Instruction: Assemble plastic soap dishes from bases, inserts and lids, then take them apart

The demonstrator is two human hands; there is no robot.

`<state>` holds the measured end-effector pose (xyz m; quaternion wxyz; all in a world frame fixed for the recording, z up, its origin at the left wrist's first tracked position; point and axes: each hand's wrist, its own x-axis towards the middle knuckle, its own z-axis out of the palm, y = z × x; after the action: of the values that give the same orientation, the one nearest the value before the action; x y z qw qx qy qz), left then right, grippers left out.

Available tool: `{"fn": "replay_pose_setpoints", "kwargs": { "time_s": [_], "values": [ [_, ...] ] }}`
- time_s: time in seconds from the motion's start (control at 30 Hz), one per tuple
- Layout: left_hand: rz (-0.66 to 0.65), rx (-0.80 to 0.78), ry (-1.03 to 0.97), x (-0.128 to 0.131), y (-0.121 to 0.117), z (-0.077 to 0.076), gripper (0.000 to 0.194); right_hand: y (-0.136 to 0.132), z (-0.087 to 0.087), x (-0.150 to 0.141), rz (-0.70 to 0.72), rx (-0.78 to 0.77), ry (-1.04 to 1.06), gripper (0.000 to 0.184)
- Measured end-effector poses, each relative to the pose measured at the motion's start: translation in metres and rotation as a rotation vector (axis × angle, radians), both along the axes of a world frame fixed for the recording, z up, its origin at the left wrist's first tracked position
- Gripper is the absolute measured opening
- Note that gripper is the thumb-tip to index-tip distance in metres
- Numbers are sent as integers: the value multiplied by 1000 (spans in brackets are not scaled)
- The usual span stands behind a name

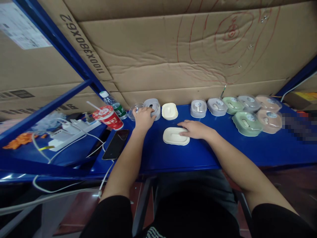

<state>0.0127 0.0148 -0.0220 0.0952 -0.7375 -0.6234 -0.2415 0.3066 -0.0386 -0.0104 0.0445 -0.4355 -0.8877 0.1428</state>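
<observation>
My left hand (145,118) is at the back of the table, fingers apart and curved over a clear round plastic cover (133,111) and the near side of a grey plastic box (156,105). A small dark thing shows by its fingertips, too small to name. In front of me a cream oval plastic piece (170,136) with a raised middle lies flat. My right hand (196,129) grips its right end, thumb on top and fingers along the far edge. Behind it sits a squarish cream plastic piece (169,111), touched by neither hand.
Several lidded boxes in grey, green (247,124) and pink (269,121) stand on the right of the blue table (158,158). At left are a red cup (109,117) with a straw, a water bottle (116,106), a phone (116,144) and a power strip (71,134) with cables.
</observation>
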Motion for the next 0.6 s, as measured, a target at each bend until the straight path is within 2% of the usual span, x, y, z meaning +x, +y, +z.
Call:
{"fn": "replay_pose_setpoints", "kwargs": {
  "time_s": [0.2, 0.47, 0.6],
  "values": [
    [19, -64, 16, 2, 0, 1, 25, 0, 1, 0, 19, -1, -11, 54],
    [14, -25, 52, 8, -8, 8, 36, 1, 0, -2, -13, 7, -72, 47],
    [18, -10, 42, 7, -7, 6, 39, 2, -3, -2, -32, 35, -105, 45]
  ]
}}
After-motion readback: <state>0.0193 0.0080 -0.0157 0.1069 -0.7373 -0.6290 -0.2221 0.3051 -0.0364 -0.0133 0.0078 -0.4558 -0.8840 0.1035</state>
